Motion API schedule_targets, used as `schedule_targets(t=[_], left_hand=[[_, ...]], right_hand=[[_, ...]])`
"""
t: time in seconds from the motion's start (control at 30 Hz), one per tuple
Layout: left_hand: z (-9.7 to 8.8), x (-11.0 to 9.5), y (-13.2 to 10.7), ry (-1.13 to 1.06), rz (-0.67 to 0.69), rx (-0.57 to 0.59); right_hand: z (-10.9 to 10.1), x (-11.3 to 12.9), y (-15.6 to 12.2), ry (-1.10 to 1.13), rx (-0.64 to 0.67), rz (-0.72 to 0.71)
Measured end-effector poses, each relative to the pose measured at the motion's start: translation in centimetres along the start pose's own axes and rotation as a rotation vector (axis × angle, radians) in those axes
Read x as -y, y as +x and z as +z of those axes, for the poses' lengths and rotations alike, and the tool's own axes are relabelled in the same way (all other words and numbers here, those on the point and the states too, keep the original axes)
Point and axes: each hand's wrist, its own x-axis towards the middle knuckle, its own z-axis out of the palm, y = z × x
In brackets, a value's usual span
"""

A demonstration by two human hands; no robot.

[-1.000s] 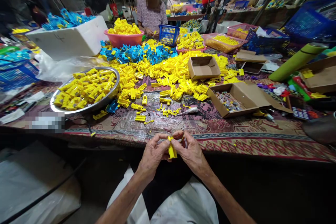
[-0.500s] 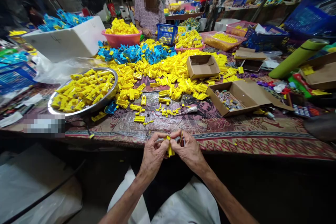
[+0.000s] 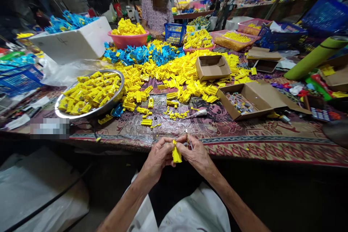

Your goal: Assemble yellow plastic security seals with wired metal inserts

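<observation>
My left hand [image 3: 158, 156] and my right hand [image 3: 196, 154] are held together just off the table's front edge. Between their fingers is a small yellow plastic part [image 3: 177, 154], its lower end hanging free. Thin coloured wires [image 3: 189, 143] stick up beside my right thumb, and their lower ends are hidden by my fingers. A large spread of loose yellow plastic parts [image 3: 174, 74] lies on the patterned cloth [image 3: 244, 141] beyond my hands.
A steel tray [image 3: 121, 92] of yellow parts sits left, and cardboard box lids [image 3: 261, 96] hold wires at right. Further back are blue parts, a pink basin [image 3: 127, 40], a white foam box [image 3: 73, 41] and a blue basket [image 3: 174, 33]. A co-worker [image 3: 156, 18] sits across the table.
The yellow part shows more fully below my fingers and hangs straighter. My hands stay close together, and the whole view has shifted slightly.
</observation>
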Motion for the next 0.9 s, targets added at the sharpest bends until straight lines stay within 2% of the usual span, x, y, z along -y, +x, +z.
schedule_targets(t=[0.3, 0.37, 0.57, 0.73, 0.9], left_hand=[[0.9, 0.4, 0.0, 0.199, 0.114, -0.158], [0.6, 0.5, 0.0, 0.170, 0.078, -0.131], [-0.9, 0.6, -0.2, 0.000, -0.053, 0.093], [-1.6, 0.5, -0.1, 0.017, -0.055, 0.120], [-1.7, 0.1, -0.3, 0.092, -0.065, 0.100]], right_hand=[[0.7, -0.7, -0.1, -0.008, -0.085, 0.015], [0.7, -1.2, 0.1, 0.010, -0.085, 0.027], [0.2, -1.3, 0.3, 0.118, -0.037, 0.079], [0.1, -0.6, 0.0, 0.135, 0.022, 0.126], [0.2, -0.8, -0.1, 0.146, 0.039, 0.122]])
